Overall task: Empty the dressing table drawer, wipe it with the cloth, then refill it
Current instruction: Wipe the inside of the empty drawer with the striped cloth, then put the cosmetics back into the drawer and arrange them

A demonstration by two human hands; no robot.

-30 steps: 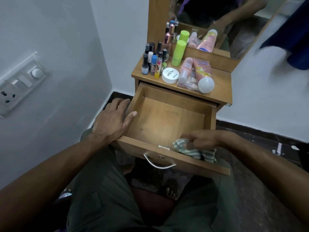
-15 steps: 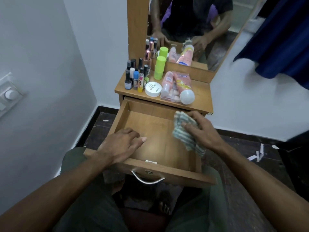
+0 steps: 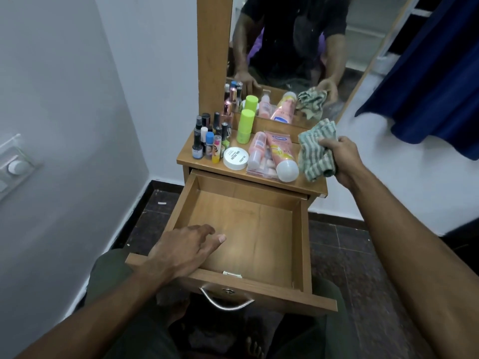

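A: Status, left to right?

B: Left hand (image 3: 185, 251) hovers over the drawer's (image 3: 302, 244) front-left corner, fingers loose, grip released, holding nothing. Can't tell if it touches the rim. Drawer is pulled out and bare inside.

A: Contents?

B: All on the counter (image 3: 315, 189). Small bottles (image 3: 207, 143) at the left edge, green tubes (image 3: 245, 125) toward the back edge, white jar (image 3: 236, 158) near the front edge, pink tubes (image 3: 280, 156) right of the jar.

A: Cloth?

B: Striped cloth (image 3: 315, 154) bunched in the right hand (image 3: 342, 158), grip clenched on it, held above the counter's right edge, clear of the drawer.

A: Progress?

B: Emptying looks done. With the cloth lifted out, I'd judge wiping finished or nearly. Refill not started; every item is left to go back.
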